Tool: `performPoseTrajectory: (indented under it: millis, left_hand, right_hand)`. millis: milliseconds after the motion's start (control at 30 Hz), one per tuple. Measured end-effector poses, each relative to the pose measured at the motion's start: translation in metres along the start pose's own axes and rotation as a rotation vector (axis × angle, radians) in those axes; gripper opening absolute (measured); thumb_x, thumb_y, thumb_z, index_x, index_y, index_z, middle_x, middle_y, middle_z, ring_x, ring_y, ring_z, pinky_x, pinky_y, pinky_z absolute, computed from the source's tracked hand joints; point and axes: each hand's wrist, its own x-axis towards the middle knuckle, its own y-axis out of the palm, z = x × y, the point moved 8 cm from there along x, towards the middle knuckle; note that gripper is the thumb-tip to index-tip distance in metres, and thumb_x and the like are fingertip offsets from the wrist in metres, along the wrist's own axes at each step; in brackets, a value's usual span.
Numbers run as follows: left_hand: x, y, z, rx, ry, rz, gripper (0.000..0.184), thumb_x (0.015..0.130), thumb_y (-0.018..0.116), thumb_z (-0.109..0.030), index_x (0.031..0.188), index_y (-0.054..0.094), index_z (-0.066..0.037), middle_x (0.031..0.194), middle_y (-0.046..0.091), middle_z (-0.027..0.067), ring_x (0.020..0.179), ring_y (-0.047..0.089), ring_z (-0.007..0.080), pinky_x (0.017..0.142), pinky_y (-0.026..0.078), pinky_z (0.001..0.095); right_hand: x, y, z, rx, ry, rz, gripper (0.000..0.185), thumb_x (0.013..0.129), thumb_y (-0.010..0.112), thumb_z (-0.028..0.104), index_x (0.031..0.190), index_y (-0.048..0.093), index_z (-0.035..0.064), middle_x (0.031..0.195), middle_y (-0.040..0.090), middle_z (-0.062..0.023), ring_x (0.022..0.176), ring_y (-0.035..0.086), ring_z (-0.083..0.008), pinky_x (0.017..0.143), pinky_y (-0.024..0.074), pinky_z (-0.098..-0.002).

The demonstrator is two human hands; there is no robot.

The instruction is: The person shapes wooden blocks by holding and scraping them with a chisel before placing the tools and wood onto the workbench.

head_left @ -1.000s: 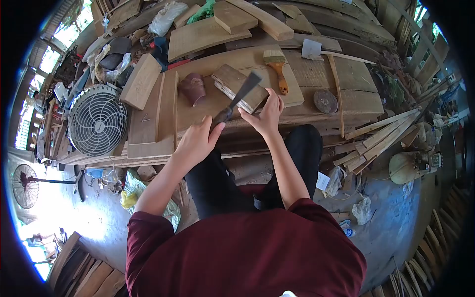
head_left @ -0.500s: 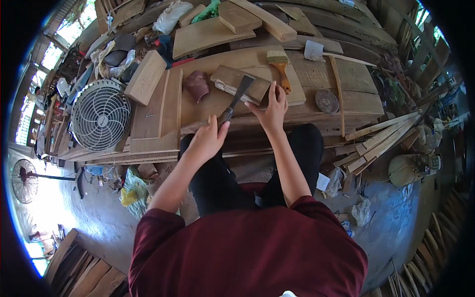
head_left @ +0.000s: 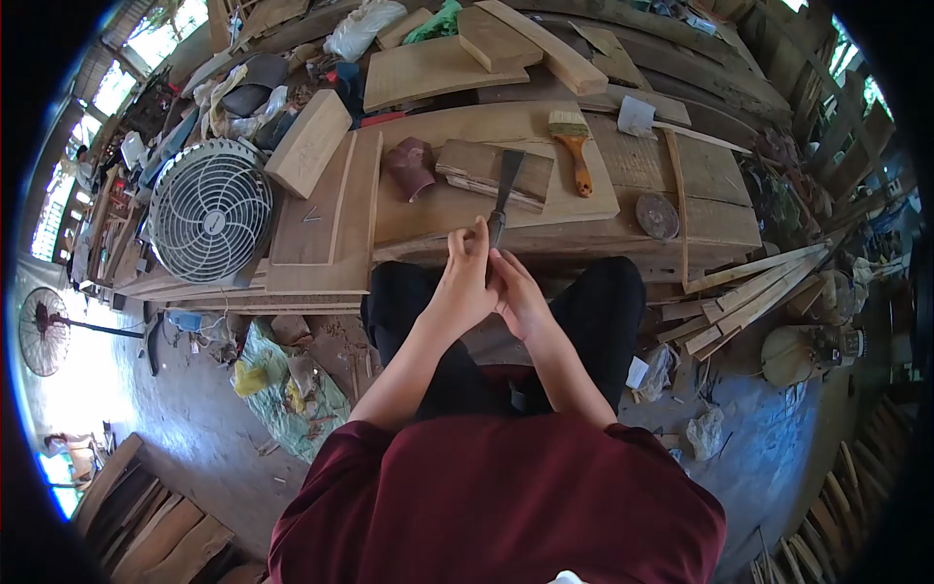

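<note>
A chisel (head_left: 509,180) with a dark, flat blade that widens toward its tip points away from me over the bench edge. Its handle runs down between my two hands, which meet above my lap. My left hand (head_left: 463,290) is at the handle from the left, fingers bent and partly lifted. My right hand (head_left: 522,297) closes round the lower handle from the right; its fingers are partly hidden. Beyond the blade, a brown wood block (head_left: 530,167) with a rough, pale front edge lies on a wide board (head_left: 418,226). Neither hand touches the block.
A reddish-brown fitting (head_left: 410,168) lies left of the block. To the right are a paintbrush (head_left: 573,156) and a round tin (head_left: 657,215). A white fan (head_left: 212,216) stands at the left beside an upright wood block (head_left: 308,144). Loose strips (head_left: 739,302) jut out at right.
My right hand has left the wood block and come back to the chisel handle. My left hand has moved right with the chisel, whose blade now points more straight ahead.
</note>
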Motion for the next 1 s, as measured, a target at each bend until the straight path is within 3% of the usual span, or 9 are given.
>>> performPoseTrajectory:
  millis: [100, 133, 267, 400, 467, 500, 567, 767, 1000]
  left_hand:
    - [0.001, -0.024, 0.002, -0.182, -0.115, 0.230, 0.063, 0.080, 0.071, -0.016, 0.135, 0.045, 0.002, 0.130, 0.038, 0.0220, 0.120, 0.047, 0.0388, 0.096, 0.045, 0.0414]
    - [0.007, -0.053, -0.002, 0.077, 0.109, 0.031, 0.055, 0.077, 0.071, -0.027, 0.119, 0.056, 0.006, 0.123, 0.045, 0.0255, 0.116, 0.049, 0.0390, 0.098, 0.044, 0.0411]
    - [0.058, -0.171, 0.044, 0.541, -0.014, -0.461, 0.048, 0.084, 0.064, -0.032, 0.118, 0.055, 0.001, 0.119, 0.051, 0.0226, 0.110, 0.052, 0.0387, 0.092, 0.044, 0.0442]
    - [0.110, -0.241, 0.103, 1.011, -0.112, -0.585, 0.062, 0.084, 0.064, -0.046, 0.119, 0.053, 0.004, 0.121, 0.055, 0.0262, 0.112, 0.056, 0.0394, 0.092, 0.047, 0.0461]
    - [0.129, -0.239, 0.167, 0.929, -0.474, -0.173, 0.063, 0.078, 0.068, -0.052, 0.110, 0.058, 0.001, 0.106, 0.065, 0.0226, 0.098, 0.065, 0.0358, 0.080, 0.053, 0.0473]
    - [0.131, -0.243, 0.168, 0.928, -0.463, -0.176, 0.063, 0.078, 0.068, -0.052, 0.110, 0.058, 0.001, 0.106, 0.065, 0.0226, 0.098, 0.065, 0.0358, 0.080, 0.053, 0.0473]
    - [0.138, -0.243, 0.165, 0.941, -0.356, -0.181, 0.067, 0.073, 0.070, -0.060, 0.103, 0.061, -0.001, 0.090, 0.070, 0.0191, 0.084, 0.069, 0.0359, 0.072, 0.055, 0.0468]
    - [0.147, -0.202, 0.055, 0.730, -0.086, -0.180, 0.070, 0.073, 0.065, -0.067, 0.094, 0.061, 0.000, 0.086, 0.069, 0.0205, 0.081, 0.068, 0.0371, 0.068, 0.054, 0.0460]
    - [0.145, -0.089, -0.021, 0.608, 0.120, 0.078, 0.068, 0.079, 0.062, -0.064, 0.092, 0.056, 0.002, 0.079, 0.066, 0.0210, 0.077, 0.067, 0.0378, 0.066, 0.054, 0.0465]
  right_hand:
    - [-0.007, 0.012, 0.013, -0.031, 0.013, 0.123, 0.028, 0.102, 0.046, 0.030, 0.116, 0.055, 0.0080, 0.097, 0.066, -0.0064, 0.080, 0.065, -0.0146, 0.068, 0.0554, -0.0305]
    - [-0.016, 0.018, 0.020, -0.063, 0.039, -0.019, 0.029, 0.101, 0.046, 0.032, 0.114, 0.055, 0.0075, 0.093, 0.065, -0.0074, 0.078, 0.065, -0.0164, 0.066, 0.0556, -0.0322]
    - [-0.021, 0.003, 0.024, -0.120, -0.034, -0.178, 0.036, 0.100, 0.047, 0.041, 0.108, 0.050, 0.0060, 0.081, 0.059, -0.0071, 0.067, 0.060, -0.0181, 0.059, 0.0550, -0.0354]
    - [-0.021, -0.012, 0.035, -0.242, -0.170, -0.214, 0.035, 0.099, 0.048, 0.043, 0.098, 0.049, 0.0074, 0.076, 0.056, -0.0050, 0.060, 0.056, -0.0139, 0.051, 0.0502, -0.0324]
    - [-0.022, -0.014, 0.041, -0.303, -0.187, -0.222, 0.035, 0.099, 0.049, 0.043, 0.096, 0.048, 0.0074, 0.074, 0.055, -0.0047, 0.057, 0.054, -0.0131, 0.048, 0.0487, -0.0314]
    - [-0.024, -0.015, 0.044, -0.323, -0.195, -0.231, 0.035, 0.099, 0.049, 0.042, 0.095, 0.048, 0.0075, 0.074, 0.055, -0.0047, 0.055, 0.053, -0.0126, 0.047, 0.0481, -0.0307]
    - [-0.028, -0.014, 0.048, -0.343, -0.208, -0.243, 0.035, 0.099, 0.050, 0.042, 0.095, 0.048, 0.0076, 0.073, 0.055, -0.0046, 0.053, 0.052, -0.0122, 0.046, 0.0475, -0.0300]
    - [-0.030, -0.012, 0.051, -0.235, -0.142, -0.201, 0.037, 0.098, 0.049, 0.044, 0.093, 0.045, 0.0075, 0.072, 0.053, -0.0051, 0.051, 0.051, -0.0124, 0.042, 0.0451, -0.0303]
    - [-0.036, -0.016, 0.054, -0.190, -0.112, -0.172, 0.035, 0.099, 0.048, 0.044, 0.096, 0.047, 0.0090, 0.071, 0.052, -0.0038, 0.050, 0.050, -0.0117, 0.042, 0.0425, -0.0289]
